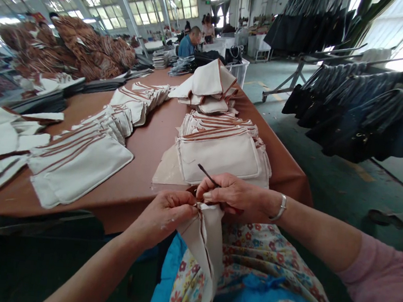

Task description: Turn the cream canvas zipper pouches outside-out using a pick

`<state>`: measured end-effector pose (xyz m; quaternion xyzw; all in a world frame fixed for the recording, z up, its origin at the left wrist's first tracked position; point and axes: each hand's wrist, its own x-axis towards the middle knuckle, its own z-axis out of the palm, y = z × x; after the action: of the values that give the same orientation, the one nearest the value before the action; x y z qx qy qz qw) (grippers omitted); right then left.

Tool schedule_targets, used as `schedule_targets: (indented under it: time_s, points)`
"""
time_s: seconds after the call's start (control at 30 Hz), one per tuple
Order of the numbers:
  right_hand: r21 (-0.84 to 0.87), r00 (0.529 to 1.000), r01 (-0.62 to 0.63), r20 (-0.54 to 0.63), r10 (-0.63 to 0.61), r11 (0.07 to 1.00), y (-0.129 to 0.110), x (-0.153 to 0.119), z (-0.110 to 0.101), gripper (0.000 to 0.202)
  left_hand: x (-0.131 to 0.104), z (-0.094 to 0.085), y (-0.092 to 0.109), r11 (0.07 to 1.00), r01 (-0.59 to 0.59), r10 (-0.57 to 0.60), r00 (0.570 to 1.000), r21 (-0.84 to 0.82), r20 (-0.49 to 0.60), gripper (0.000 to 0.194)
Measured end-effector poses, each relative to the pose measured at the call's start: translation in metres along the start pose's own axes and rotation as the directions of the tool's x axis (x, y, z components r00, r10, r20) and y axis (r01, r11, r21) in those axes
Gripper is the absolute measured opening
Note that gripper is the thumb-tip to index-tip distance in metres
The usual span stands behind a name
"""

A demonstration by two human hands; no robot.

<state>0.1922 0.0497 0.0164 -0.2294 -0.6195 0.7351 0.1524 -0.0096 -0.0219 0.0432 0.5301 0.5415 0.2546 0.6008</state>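
A cream strip-like piece with brown edges (205, 248) hangs down over my lap. My left hand (168, 212) pinches its upper end between thumb and fingers. Close beside it, my right hand (224, 192) is closed around a thin dark tool (206, 173) whose slim shaft points up and to the left; its exact kind I cannot make out. The right fingertips also meet the top of the cream piece. Just beyond my hands lies a stack of cream panels with brown trim (219, 153), on the brown-covered table (150, 150).
Rows of overlapping cream panels (87, 157) lie on the left of the table. More cream pieces (212, 82) are heaped behind the stack. Black bags (358, 120) hang from a rack on the right. A person in blue (189, 45) sits farther back, near brown piles (78, 45).
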Motion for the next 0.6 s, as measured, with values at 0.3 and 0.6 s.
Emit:
schedule_targets:
  time_s: [0.3,0.6]
  points:
    - [-0.333,0.978,0.185,-0.029,-0.206,0.925,-0.005,-0.002,0.005,0.027,-0.006,0.009,0.013,0.817,-0.206,0.281,0.958,0.539,-0.060,0.024]
    - [-0.504,0.932,0.201,-0.164,-0.322,0.840,0.005,-0.002,0.021,0.007,-0.013,0.012,-0.004,0.478,-0.188,0.430,0.902,0.858,-0.041,0.021]
